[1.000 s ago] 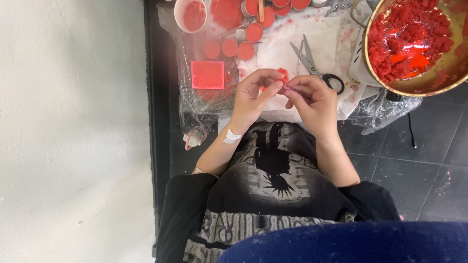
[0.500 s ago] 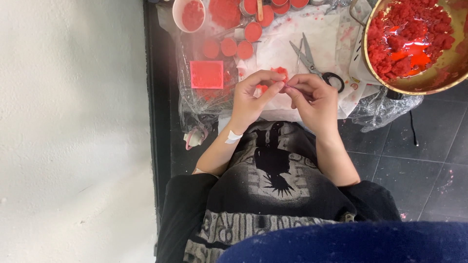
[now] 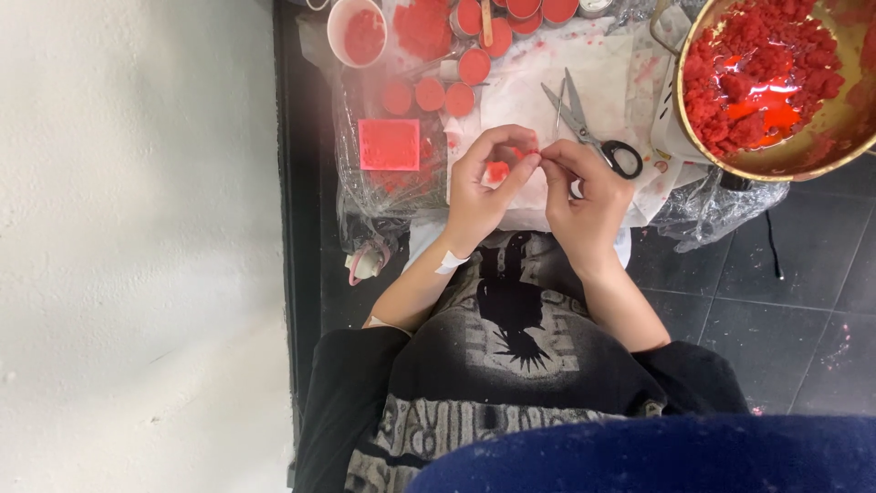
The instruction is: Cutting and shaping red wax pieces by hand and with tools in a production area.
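Note:
Both hands meet over a stained white sheet (image 3: pixel 602 87). My left hand (image 3: pixel 484 187) cups a small round tin of red wax (image 3: pixel 497 171). My right hand (image 3: pixel 584 196) pinches at the tin's top with thumb and forefinger. A white strip is wrapped round my left wrist. Just beyond my right hand's fingers lie steel scissors (image 3: pixel 589 128) with black handles.
A brass bowl (image 3: pixel 776 87) of crumbly red wax with a melted patch stands at the right. Several red-filled round tins (image 3: pixel 429 94), a square red block (image 3: pixel 389 144) and a white cup (image 3: pixel 358 32) sit on clear plastic at the back left. A white wall is left.
The hands have stayed together over the sheet; the fingers have shifted slightly around the small tin.

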